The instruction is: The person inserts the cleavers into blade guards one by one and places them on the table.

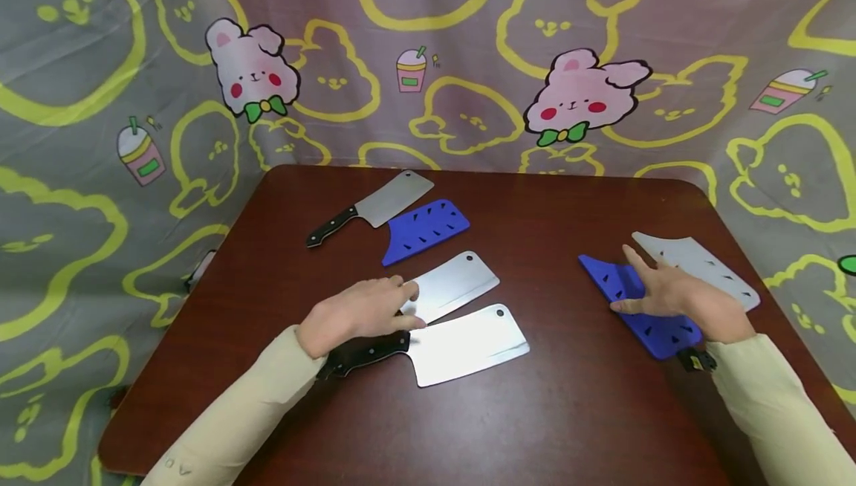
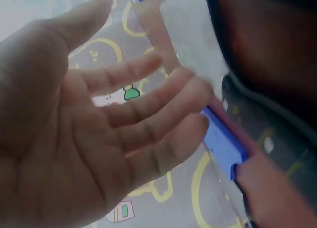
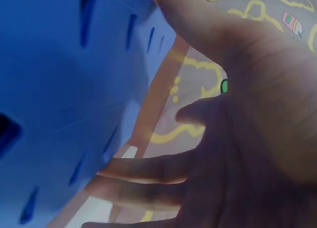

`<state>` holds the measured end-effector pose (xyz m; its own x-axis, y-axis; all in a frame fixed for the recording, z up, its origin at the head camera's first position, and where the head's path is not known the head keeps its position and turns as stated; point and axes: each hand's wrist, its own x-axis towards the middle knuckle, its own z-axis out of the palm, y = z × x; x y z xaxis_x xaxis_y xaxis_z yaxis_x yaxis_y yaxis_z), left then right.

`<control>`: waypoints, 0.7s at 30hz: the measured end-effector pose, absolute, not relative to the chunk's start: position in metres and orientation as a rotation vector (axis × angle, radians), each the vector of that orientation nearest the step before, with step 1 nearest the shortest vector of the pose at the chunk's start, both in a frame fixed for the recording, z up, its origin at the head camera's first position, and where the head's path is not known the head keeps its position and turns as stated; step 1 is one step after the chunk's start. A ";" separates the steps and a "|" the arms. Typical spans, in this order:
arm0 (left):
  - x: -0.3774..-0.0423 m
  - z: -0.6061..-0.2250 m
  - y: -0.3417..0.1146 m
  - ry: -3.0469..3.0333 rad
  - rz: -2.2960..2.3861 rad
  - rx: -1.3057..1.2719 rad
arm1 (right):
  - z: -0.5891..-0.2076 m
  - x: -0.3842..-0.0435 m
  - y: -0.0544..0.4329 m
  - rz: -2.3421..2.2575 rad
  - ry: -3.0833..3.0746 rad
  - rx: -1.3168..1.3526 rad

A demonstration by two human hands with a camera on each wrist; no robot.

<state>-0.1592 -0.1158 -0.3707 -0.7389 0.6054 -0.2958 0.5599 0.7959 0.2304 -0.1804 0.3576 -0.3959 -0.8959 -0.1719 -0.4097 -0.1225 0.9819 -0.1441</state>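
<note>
My left hand (image 1: 357, 311) hovers over the handle end of two cleavers, its fingers loosely bent and its palm bare in the left wrist view. The nearer cleaver (image 1: 468, 348) has a black riveted handle and a shiny blade pointing right. Behind it the middle cleaver (image 1: 458, 285) lies parallel, its handle hidden by the hand. On the right, my right hand (image 1: 669, 296) reaches over a blue blade cover (image 1: 658, 334) with small dark slots. Its fingers are spread, and the right wrist view shows the cover (image 3: 74, 89) close beside them. A white slotted cover (image 1: 712, 270) lies just beyond that hand.
A third cleaver (image 1: 401, 200) with a black handle lies at the back left, against a second blue cover (image 1: 428, 229). All rest on a dark brown table (image 1: 548, 412) with rounded corners. A patterned cloth (image 1: 468, 129) hangs along its back and sides.
</note>
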 end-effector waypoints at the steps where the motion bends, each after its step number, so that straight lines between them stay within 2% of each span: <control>1: -0.156 -0.373 -0.116 2.608 0.168 0.873 | -0.396 -0.179 0.358 -0.163 2.686 -0.211; 10: -0.140 -0.386 -0.110 2.539 0.012 0.785 | -0.396 -0.184 0.356 -0.178 2.662 -0.202; 21: -0.141 -0.393 -0.102 2.563 -0.067 0.809 | -0.397 -0.195 0.348 -0.139 2.708 -0.215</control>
